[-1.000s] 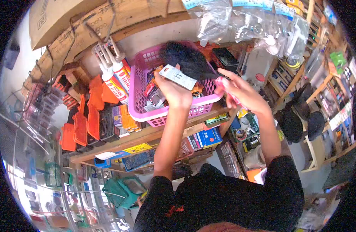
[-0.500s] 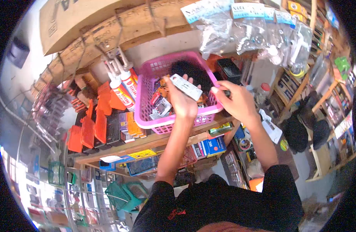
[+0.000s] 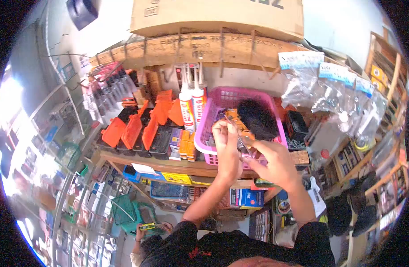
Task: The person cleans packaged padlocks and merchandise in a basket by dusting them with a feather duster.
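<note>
My left hand (image 3: 227, 153) is raised over the front rim of a pink plastic basket (image 3: 203, 135), fingers curled closed around one end of a thin, flat packet (image 3: 244, 146). The packet is turned nearly edge-on, so its printed face is hidden. Fingertips of my right hand (image 3: 275, 163) pinch the other end, close to the left hand. Inside the basket lie several orange packets (image 3: 233, 118) and a fuzzy black bundle (image 3: 258, 119). My hands cover part of the basket's front and contents.
Left of the basket stand sealant tubes (image 3: 186, 109) and black bins with orange lids (image 3: 131, 131). Clear bags (image 3: 329, 89) hang at right. A cardboard box (image 3: 213, 18) sits above. At lower left, another person's hands hold a yellow-green box (image 3: 146, 226).
The view has swung left and levelled. The packet, lying on my left palm before, is now upright between both hands. My right hand has left the basket's rim. Another person has appeared.
</note>
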Tool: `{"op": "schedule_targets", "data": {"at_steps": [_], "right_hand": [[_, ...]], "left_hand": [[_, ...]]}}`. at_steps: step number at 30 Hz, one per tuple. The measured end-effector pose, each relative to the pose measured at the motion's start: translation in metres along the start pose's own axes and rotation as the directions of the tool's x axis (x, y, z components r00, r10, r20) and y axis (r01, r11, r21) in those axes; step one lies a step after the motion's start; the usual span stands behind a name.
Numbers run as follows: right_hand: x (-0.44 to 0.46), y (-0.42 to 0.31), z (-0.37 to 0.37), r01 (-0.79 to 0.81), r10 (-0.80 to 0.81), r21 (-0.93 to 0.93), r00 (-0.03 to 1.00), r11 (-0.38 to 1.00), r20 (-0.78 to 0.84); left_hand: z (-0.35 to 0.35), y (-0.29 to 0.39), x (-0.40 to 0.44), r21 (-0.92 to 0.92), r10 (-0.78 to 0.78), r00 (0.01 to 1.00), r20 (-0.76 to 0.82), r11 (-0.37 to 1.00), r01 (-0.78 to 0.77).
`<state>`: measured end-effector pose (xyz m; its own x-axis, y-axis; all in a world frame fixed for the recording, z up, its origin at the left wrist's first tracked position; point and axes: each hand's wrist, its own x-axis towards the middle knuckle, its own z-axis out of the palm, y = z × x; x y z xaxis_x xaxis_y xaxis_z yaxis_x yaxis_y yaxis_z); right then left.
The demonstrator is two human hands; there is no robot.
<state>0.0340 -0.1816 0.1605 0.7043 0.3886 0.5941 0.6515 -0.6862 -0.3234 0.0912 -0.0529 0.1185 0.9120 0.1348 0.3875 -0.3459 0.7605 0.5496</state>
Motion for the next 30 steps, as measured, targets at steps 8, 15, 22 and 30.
{"op": "schedule_targets", "data": {"at_steps": [8,15,22,30], "right_hand": [[0.028,-0.022,0.069,0.212,-0.203,0.126,0.976,0.969,-0.075],[0.052,-0.031,0.083,0.078,-0.133,0.391,0.984,0.917,0.117],[0.062,0.011,0.103,-0.183,0.15,0.2,0.974,0.962,0.171],[0.059,0.006,0.116,-0.011,0.01,0.063,1.0,0.998,0.029]], "left_hand": [[-0.057,0.043,-0.009,0.643,0.285,0.934,0.216,0.678,-0.355],[-0.088,0.159,-0.006,0.857,0.439,0.891,0.112,0.411,-0.31],[-0.089,0.273,0.009,0.702,0.789,0.614,0.024,0.424,-0.572],[-0.089,0.322,0.07,0.874,0.627,0.611,0.483,-0.309,-0.374]]}}
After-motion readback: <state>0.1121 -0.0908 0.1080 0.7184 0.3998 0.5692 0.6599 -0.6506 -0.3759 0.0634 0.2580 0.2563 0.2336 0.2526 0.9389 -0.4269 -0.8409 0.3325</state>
